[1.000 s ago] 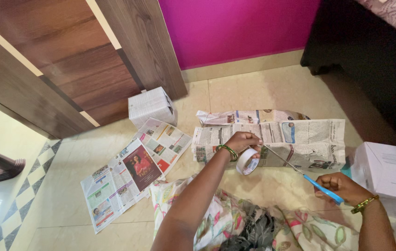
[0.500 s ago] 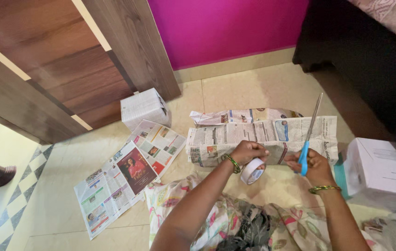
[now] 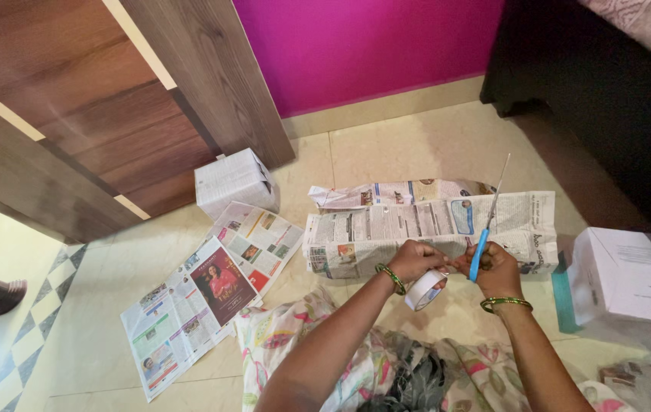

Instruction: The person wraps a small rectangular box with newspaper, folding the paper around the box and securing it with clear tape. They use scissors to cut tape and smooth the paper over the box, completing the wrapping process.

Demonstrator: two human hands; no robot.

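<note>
R hand (image 3: 497, 268) has swung in from the side & now sits just beside L hand (image 3: 415, 261), fist pressed around blue-handled scissors (image 3: 488, 223), blades pointing up and away. L hand pinches the tape roll (image 3: 425, 289), roll hanging under fingers, above floor in front of newspaper-wrapped box (image 3: 432, 233). Hands now meet at the tape, looks like the cut stage. Loose newspaper (image 3: 211, 301) lies to the L.

Tiled floor (image 3: 417, 145) (newspapers (image 3: 211, 305), boxes (image 3: 232, 180))
</note>
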